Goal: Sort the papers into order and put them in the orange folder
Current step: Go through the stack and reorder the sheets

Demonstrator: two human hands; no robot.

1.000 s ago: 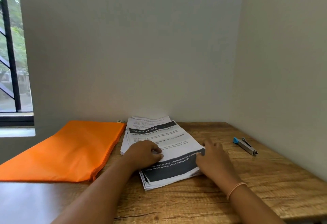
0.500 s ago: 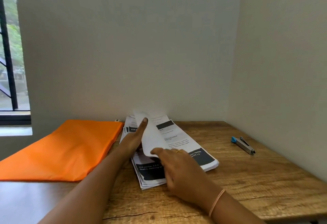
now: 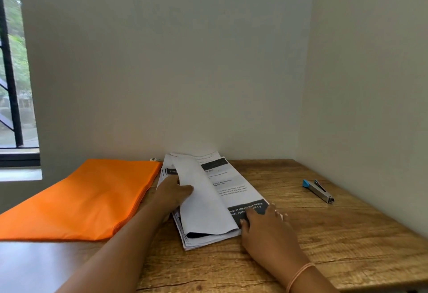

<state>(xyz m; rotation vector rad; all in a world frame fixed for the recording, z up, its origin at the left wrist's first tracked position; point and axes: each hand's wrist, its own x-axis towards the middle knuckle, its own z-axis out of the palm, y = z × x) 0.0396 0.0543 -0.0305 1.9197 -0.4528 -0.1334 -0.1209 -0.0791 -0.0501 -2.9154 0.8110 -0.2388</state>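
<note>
A stack of printed papers (image 3: 234, 188) lies on the wooden table, a little right of the orange folder (image 3: 81, 200), which lies flat. The top sheet (image 3: 203, 207) is curled over to the left, blank back up, uncovering a page with dark bands. My left hand (image 3: 174, 192) pinches the turned sheet's left edge, thumb on top and fingers hidden beneath. My right hand (image 3: 266, 225) rests with fingers spread on the near right corner of the uncovered page, partly on the table.
A small stapler with a blue end (image 3: 318, 190) lies at the right, close to the side wall. Walls close off the table (image 3: 347, 246) at the back and right. A window is at the far left.
The top sheet, lifted half a second ago, has been turned further to the left. My right hand has let go of it and moved right to the stack's near corner.
</note>
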